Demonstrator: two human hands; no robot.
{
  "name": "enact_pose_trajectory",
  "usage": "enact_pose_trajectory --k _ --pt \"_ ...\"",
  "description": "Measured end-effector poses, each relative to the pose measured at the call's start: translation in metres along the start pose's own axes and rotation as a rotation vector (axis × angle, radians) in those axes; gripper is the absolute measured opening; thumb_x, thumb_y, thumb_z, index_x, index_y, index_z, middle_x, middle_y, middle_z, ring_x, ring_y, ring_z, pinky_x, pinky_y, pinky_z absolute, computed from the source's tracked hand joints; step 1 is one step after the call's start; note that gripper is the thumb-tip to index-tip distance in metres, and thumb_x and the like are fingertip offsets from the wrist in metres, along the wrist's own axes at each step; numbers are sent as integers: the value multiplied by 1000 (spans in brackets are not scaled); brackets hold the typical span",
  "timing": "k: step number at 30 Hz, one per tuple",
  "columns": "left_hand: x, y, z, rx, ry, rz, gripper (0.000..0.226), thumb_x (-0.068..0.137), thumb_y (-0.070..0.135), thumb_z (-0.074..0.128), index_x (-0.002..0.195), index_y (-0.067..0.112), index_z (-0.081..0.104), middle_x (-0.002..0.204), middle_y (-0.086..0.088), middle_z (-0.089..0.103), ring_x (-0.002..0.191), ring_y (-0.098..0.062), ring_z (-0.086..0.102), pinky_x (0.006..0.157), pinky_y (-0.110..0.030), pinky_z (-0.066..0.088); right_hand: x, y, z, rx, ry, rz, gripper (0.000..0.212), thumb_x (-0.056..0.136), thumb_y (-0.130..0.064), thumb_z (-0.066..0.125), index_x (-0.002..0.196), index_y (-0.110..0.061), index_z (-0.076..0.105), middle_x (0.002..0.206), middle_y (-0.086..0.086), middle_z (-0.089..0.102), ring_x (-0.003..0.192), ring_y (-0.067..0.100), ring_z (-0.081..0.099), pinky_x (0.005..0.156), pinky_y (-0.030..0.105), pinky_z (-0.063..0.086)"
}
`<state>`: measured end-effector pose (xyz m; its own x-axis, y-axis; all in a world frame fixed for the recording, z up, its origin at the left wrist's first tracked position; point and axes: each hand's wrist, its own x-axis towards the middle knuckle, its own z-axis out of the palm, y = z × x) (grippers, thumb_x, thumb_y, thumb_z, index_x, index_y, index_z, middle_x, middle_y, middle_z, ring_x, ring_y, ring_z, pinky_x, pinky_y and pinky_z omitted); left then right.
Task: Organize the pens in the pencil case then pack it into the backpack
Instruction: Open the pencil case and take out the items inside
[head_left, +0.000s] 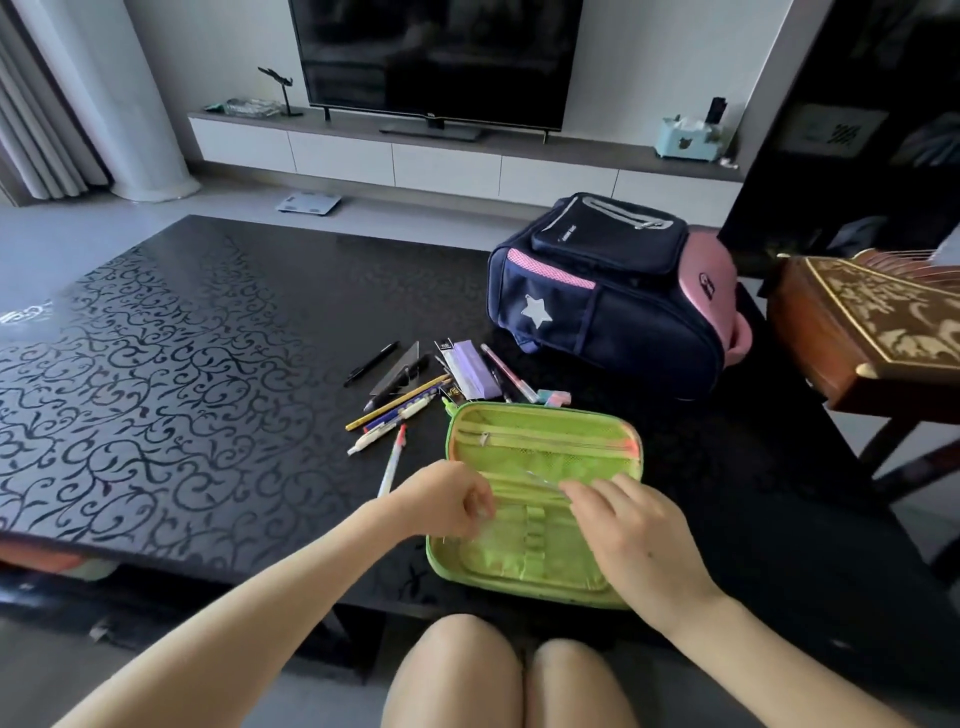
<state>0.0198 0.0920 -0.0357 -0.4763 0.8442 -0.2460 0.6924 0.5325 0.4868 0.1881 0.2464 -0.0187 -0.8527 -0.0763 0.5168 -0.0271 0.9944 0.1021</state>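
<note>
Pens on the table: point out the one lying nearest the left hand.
The white pen with the orange tip, just left of the pencil case; its lower end almost reaches the left hand.

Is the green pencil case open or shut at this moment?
Open. The pencil case lies spread flat on the table, mesh zip pocket and inner loops exposed.

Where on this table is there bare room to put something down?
The table's whole left half is bare. It is crowded between the open green pencil case and the navy backpack, where loose pens lie.
</note>
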Motion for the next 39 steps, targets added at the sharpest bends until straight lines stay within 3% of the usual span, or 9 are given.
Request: enact_pose_trajectory --k 4,8,16,24,26,28,31,35,39 --pt "-5 7 3 66 10 34 16 80 20 63 94 17 70 96 4 66 90 -13 58 84 -25 47 -2 5 4 14 -22 64 30 63 2 80 90 -9 70 63 -3 63 58 16 56 47 27 49" --pt "-5 9 5 -3 -96 20 25 75 4 57 98 13 64 68 15 54 65 -7 51 64 -14 42 -7 3 25 88 -114 46 24 56 -4 85 69 -17 68 60 -6 60 57 15 54 47 25 48" --pt "-11 2 -5 -916 -300 -382 32 75 -23 52 83 6 65 66 2 70 75 -15 63 50 -16 49 -24 -7 44 279 -129 -137 35 78 -16 71 113 -13 66 102 0 72 93 16 68 71 29 57" --pt "-10 11 -14 -1208 -236 -244 24 87 24 57 97 4 68 99 -13 71 89 -23 67 82 -32 56 -24 15 21 241 30 -43 54 56 10 83 107 3 67 100 13 72 91 21 71 83 30 55" --pt "-10 11 -5 -1023 -8 -194 23 88 33 58 89 13 70 96 -7 71 89 -19 65 92 -38 52 -23 21 10 248 107 34 37 68 7 74 105 4 67 96 13 73 89 20 71 82 29 56" --pt "-12 8 5 -345 185 -60 15 83 38 64 88 25 69 96 6 69 90 -11 61 93 -37 48 -19 24 -3 281 160 107 25 83 -3 56 105 3 67 85 8 73 79 9 67 75 18 53" --pt "-11 10 23 371 87 222 46 74 51 67 115 32 61 128 6 51 114 -15 48 95 -32 43 -17 23 -16 392 168 226 29 88 -10 49 109 -2 67 58 -6 53 53 5 41 55 14 45" --pt "-6 14 28 616 -24 223 57 82 50 55 133 28 44 140 -3 33 117 -23 44 90 -35 44 -16 17 -23 485 127 262 31 90 -14 48 114 -6 65 57 -16 39 52 2 34 49 6 32" --pt "-8 10 22 527 -25 288 58 81 51 25 109 11 56 110 -8 55 87 -28 56 72 -37 50 -16 11 -25 545 150 265 30 89 -12 49 114 -6 65 63 -28 35 53 -7 40 55 0 31"
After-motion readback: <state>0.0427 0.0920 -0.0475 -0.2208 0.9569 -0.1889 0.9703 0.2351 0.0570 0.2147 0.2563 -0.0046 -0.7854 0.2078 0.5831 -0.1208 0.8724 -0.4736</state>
